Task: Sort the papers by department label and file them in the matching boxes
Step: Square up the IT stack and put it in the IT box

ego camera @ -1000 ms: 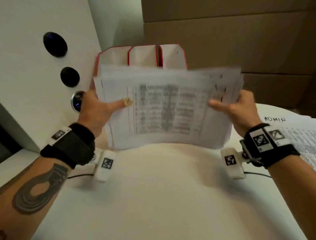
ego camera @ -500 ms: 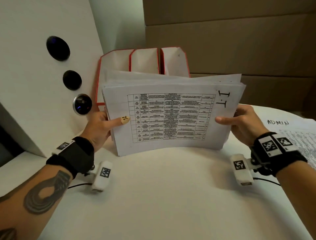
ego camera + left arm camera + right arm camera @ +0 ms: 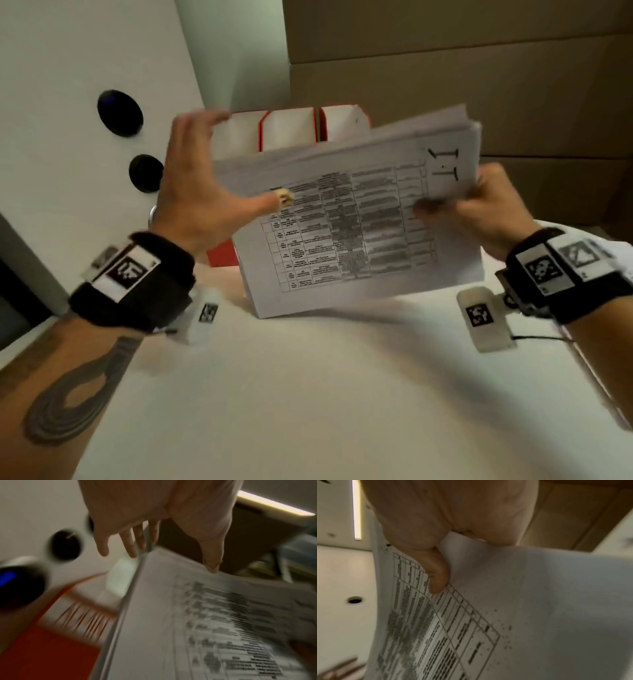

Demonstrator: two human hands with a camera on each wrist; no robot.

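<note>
A thick stack of printed papers [image 3: 346, 222], its top sheet hand-marked "I.T", hangs tilted above the white table [image 3: 308, 394], right side higher. My right hand [image 3: 479, 209] grips its right edge, thumb on the top sheet [image 3: 436, 577]. My left hand [image 3: 202, 178] is spread at the stack's left edge; its fingers [image 3: 130, 543] are straight, and only the thumb tip lies over the top sheet [image 3: 214, 615]. Behind the stack stand three red-edged file boxes [image 3: 291, 128] with white insides.
A white slanted panel [image 3: 85, 102] with dark round buttons rises at the left. Brown cardboard boxes [image 3: 479, 68] fill the back. More sheets [image 3: 620, 253] lie at the table's right edge behind my right wrist.
The stack has lifted off the table and tipped, its right side rising. My left hand has let go of the left edge and spread upward. My right hand still holds the stack.
</note>
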